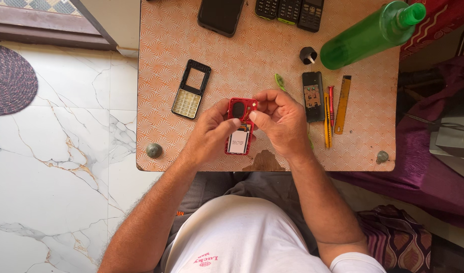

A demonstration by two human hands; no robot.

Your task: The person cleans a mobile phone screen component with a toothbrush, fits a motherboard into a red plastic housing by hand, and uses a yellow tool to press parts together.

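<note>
Red plastic phone body [240,127], back cover off and a white label showing in its bay, is held between both hands just above the near edge of the small table [166,60]. Left hand [210,132] is closed around the phone's left side, thumb laid across the middle of the open back. Right hand [280,119] grips the upper right corner, fingertips pinched at the top edge beside the round speaker opening.

Left of the hands, a black phone front frame with pale keypad [190,89] lies flat on the orange-patterned tabletop. Right of the hands lie a black phone back [312,96], a red-handled screwdriver [331,105], a yellow-handled tool [326,124] and an orange strip tool [342,103], side by side. A small green pick [280,81] lies just above the right hand. Farther back are a black cap [308,54], a green plastic bottle [371,34] on its side, a dark smartphone [221,15] and three keypad phones [289,12].
</note>
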